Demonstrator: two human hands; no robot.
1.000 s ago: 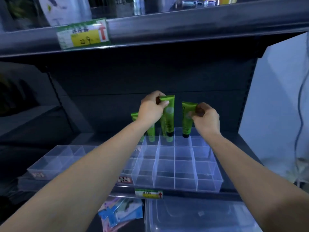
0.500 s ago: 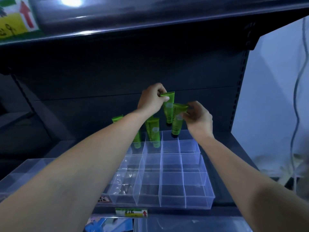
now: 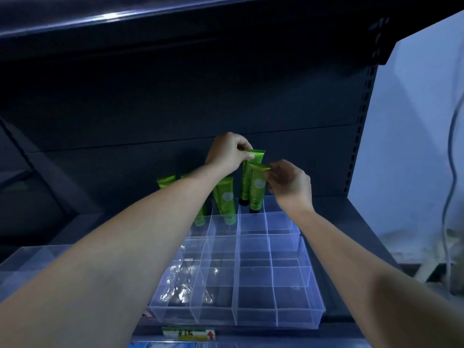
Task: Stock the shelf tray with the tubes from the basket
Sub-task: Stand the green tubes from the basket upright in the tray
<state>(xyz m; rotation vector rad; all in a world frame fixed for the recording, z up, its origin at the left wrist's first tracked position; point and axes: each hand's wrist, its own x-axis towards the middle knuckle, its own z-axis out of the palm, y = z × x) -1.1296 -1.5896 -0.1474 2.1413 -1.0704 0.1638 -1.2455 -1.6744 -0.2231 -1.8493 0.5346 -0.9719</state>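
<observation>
The two green plastic squeeze tubes with black caps are both held upright, cap down, above the back row of the clear plastic divided tray.

- The rear tube is pinched at its flat crimped top between the thumb and forefinger of the left hand.
- The front tube is pinched at its crimped top by the fingertips of the right hand. It sits slightly lower than the rear tube and overlaps it in view. Whether the two tubes touch cannot be determined.
- Both caps are at the rear rim of the back-row compartment second from the right. Whether either cap rests on the compartment floor cannot be determined.

Further green tubes of the same type stand cap down in the back row, to the left of the held pair:

- The standing tube occupies the adjacent compartment.
- The partly hidden tube stands behind the left forearm.
- Of the leftmost tube, only the crimped top is visible.

The tray rests on the dark metal shelf, against the dark back panel. A second clear plastic tray lies just beside it on the left. A green and yellow price label with a red arrow is fixed to the front edge of the shelf, below the divided tray. The dark upper shelf spans the top of the view. A pale wall with a hanging cable stands to the right of the shelving.
</observation>
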